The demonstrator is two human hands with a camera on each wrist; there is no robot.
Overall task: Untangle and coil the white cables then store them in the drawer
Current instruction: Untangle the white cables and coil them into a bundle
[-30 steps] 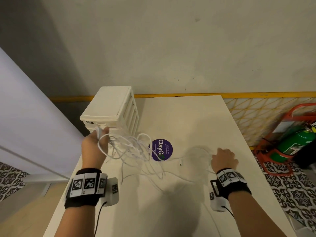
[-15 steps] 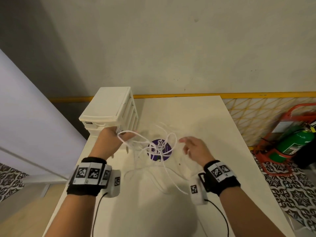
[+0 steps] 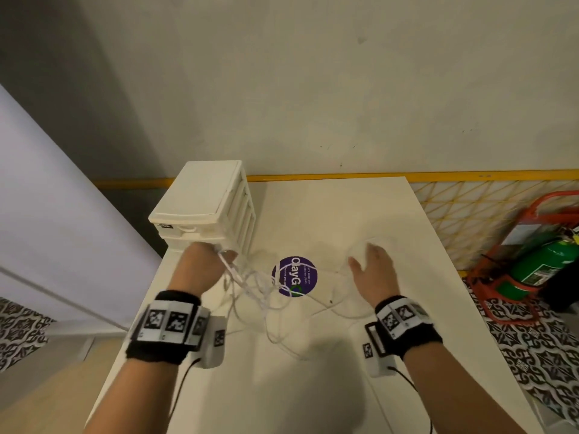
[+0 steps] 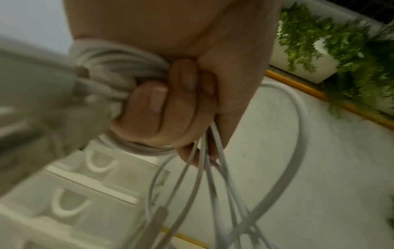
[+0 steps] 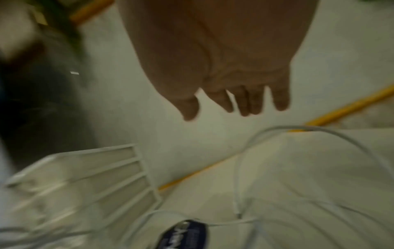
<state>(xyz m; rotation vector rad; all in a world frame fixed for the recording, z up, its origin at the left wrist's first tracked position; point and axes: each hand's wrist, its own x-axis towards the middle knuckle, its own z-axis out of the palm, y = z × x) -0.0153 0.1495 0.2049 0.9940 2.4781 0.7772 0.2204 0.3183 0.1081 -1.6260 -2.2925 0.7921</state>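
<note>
My left hand [image 3: 203,267] [image 4: 170,104] grips a coiled bundle of white cable [image 4: 119,67] in front of the white drawer unit [image 3: 203,205]. Loose strands hang from the fist and trail across the table as a tangle of white cables [image 3: 253,286]. My right hand [image 3: 372,270] [image 5: 224,94] hovers with straight, spread fingers over a thin cable loop [image 3: 357,255] [image 5: 319,131] on the right of the table and holds nothing. The drawers [image 4: 70,202] seen in the left wrist view are closed.
A round purple sticker [image 3: 296,277] lies on the white table [image 3: 313,386] between my hands. The wall and a yellow strip [image 3: 407,175] bound the far edge. A green fire extinguisher [image 3: 545,264] in a red stand sits on the floor to the right.
My right hand has swung back to the right, over the cable loop, with its fingers spread. My left hand has stayed by the drawer unit, still holding the bundle, and the strands now hang lower.
</note>
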